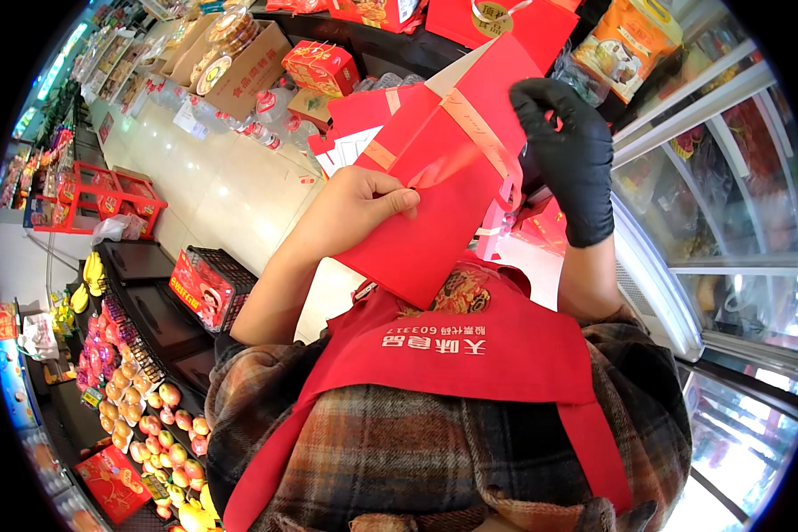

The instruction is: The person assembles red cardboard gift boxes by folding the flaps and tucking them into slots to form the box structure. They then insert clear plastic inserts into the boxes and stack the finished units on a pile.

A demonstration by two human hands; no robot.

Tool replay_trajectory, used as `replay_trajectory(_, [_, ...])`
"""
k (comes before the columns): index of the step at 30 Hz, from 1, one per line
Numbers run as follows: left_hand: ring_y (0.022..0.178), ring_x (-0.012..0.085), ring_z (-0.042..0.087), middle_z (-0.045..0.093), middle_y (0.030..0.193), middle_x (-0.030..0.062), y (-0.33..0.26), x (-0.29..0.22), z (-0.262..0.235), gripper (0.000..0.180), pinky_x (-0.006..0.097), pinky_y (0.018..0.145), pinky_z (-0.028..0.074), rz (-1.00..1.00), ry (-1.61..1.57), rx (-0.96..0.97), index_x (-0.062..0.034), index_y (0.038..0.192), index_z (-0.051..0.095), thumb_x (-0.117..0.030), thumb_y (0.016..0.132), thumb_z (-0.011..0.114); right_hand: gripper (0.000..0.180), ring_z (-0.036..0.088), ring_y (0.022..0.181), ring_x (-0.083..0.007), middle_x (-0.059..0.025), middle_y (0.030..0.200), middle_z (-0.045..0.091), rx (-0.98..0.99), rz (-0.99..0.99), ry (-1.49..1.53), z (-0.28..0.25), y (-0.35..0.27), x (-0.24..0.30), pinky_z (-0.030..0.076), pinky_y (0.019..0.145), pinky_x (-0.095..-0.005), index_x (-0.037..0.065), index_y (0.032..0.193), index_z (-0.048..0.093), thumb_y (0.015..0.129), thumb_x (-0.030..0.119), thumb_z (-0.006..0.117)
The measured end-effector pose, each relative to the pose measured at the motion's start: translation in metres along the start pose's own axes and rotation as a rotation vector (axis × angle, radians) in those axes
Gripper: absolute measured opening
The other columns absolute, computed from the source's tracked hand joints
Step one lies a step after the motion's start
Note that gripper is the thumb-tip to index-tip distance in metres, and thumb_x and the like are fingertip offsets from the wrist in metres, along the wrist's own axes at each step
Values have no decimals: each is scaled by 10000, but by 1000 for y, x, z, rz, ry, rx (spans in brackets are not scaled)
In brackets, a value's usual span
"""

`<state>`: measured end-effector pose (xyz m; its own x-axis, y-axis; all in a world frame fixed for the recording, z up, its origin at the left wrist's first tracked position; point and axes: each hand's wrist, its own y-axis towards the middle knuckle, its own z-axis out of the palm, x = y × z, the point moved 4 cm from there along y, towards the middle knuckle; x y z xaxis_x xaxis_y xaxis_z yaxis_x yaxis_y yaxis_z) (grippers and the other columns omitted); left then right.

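Shop aisle: hands grip red bag, prob.

Glossy red paper bag, matt black rubbery glove, plaid cloth sleeves

- A food shop: tiered black shelves of loose red and yellow apples and a yellow bunch of bananas line the pale tiled aisle.
- Glass-doored refrigerated cabinets stand opposite.
- Red cardboard gift boxes and open brown cartons crowd the floor.
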<state>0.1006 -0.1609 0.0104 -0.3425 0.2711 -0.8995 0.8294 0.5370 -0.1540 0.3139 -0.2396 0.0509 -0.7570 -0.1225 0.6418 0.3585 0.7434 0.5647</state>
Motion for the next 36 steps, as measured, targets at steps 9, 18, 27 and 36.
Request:
replay_trajectory(9, [646,86,528,612,672,45,7,-6,8,247,248,605,418,34,48,58,5,768,665,-219,851,605,222,601,820,-222,-87,920,629,610,-19,476,44,-44,27,470,735,-309,52,999,625,785,110,639])
replay_trajectory(18, [808,108,577,632,898,62,12,-2,11,259,244,737,459,61,-143,66,13,1088,556,-79,848,589,126,551,648,-127,-59,692,598,496,354,585,39,-52,-6,450,624,-279,30,831,647,776,143,645])
replay_trajectory(27, [1010,149,556,564,1127,132,12,0,12,522,272,853,453,-26,-383,81,48,1303,345,2,834,569,69,518,580,-123,-73,642,571,372,312,423,33,-78,-16,438,569,-269,12,744,597,736,78,612])
replay_trajectory(36, [945,132,579,598,1069,128,13,5,11,417,259,806,474,-3,-366,32,88,1213,434,20,823,562,74,549,586,-207,-92,666,561,272,191,295,30,-74,-3,443,561,-298,33,722,557,714,80,613])
